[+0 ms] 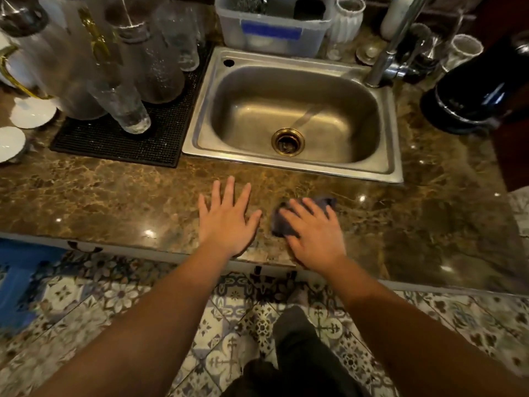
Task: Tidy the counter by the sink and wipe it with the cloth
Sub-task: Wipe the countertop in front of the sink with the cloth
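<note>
The brown marble counter (114,196) runs in front of a steel sink (294,116). A small dark grey-blue cloth (282,226) lies on the counter just in front of the sink. My right hand (312,230) presses flat on top of it, fingers spread, and covers most of it. To the left of the cloth, my left hand (226,219) rests flat on the bare counter with fingers apart, holding nothing. The two hands are about a hand's width apart, near the counter's front edge.
Several clear glass bottles (128,81) stand on a black mat (120,138) left of the sink. White dishes (31,113) sit at far left. A plastic tub (272,27), white vase (347,18) and tap (392,50) line the back. A black appliance (472,96) stands at right.
</note>
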